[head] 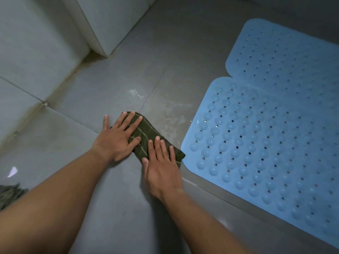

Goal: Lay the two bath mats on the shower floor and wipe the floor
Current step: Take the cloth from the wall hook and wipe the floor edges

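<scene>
Two light blue bath mats with holes and bumps lie flat on the grey shower floor (128, 74) at the right: the near mat (266, 149) and the far mat (293, 55), side by side and touching. A dark green cloth with thin pale stripes (146, 136) lies on the floor just left of the near mat's corner. My left hand (117, 138) presses flat on the cloth's left part with fingers spread. My right hand (161, 165) presses flat on its right part, fingers together.
White tiled walls (33, 52) rise at the left, with a protruding white corner (110, 24) at the top. Pale residue streaks (165, 107) mark the floor beyond the cloth. A greenish fabric piece (9, 195) shows at the left edge.
</scene>
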Demonstrator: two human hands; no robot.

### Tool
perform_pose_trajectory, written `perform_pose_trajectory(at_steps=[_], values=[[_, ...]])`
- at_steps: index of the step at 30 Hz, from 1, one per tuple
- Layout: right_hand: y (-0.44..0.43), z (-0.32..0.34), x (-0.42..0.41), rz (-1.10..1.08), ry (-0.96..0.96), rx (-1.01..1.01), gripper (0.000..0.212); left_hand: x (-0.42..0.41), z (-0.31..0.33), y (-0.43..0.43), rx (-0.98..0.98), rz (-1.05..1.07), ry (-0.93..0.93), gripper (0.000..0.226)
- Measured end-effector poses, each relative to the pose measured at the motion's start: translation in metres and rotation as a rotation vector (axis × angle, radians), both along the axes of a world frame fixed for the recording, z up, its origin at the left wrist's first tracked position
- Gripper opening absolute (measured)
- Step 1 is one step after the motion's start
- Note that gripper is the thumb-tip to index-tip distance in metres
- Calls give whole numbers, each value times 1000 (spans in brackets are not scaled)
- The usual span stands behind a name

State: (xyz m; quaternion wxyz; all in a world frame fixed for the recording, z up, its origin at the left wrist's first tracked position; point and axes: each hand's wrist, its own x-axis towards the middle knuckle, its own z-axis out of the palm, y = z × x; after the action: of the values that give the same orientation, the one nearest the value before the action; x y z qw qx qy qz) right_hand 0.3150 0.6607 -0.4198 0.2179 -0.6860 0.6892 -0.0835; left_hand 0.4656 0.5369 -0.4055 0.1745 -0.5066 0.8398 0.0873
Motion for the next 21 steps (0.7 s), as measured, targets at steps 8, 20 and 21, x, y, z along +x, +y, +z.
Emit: perform_pose_trajectory(at_steps=[8, 20, 21], values=[[-14, 8, 1, 39, -35, 135, 62, -4, 7, -19, 46, -8, -67, 78], [-12, 1, 5, -12, 81, 89, 59, -8, 9, -17, 70, 19, -126, 76], [-12, 1, 5, -19, 72, 95, 59, -8, 8, -18, 73, 18, -127, 76]])
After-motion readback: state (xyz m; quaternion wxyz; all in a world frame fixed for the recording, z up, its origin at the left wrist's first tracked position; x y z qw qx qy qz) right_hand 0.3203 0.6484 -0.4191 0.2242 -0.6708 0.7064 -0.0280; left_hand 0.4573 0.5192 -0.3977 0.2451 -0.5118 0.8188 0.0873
